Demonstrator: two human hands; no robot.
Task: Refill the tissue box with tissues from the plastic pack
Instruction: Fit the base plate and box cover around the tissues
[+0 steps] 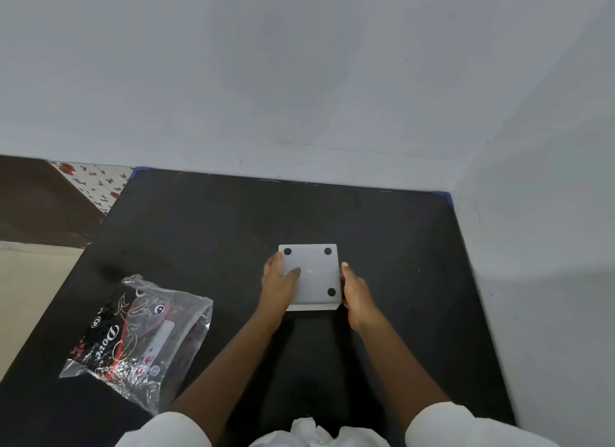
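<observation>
Head view: at the centre of the frame a white square tissue box (311, 275) is held upside down on the black mat (199, 233), its base with 3 visible black feet turned upward. The left hand (279, 280) is clamped on the box's left edge, thumb laid across the base; the right hand (354, 295) is pressed against the right edge, fingers curled round the side. The step in hand is judged to be opening the base: an even grip from both sides should be kept so the panel can be lifted or slid off straight, without twisting. The plastic pack (139, 340) lies at lower left, well apart from both hands, untouched.
</observation>
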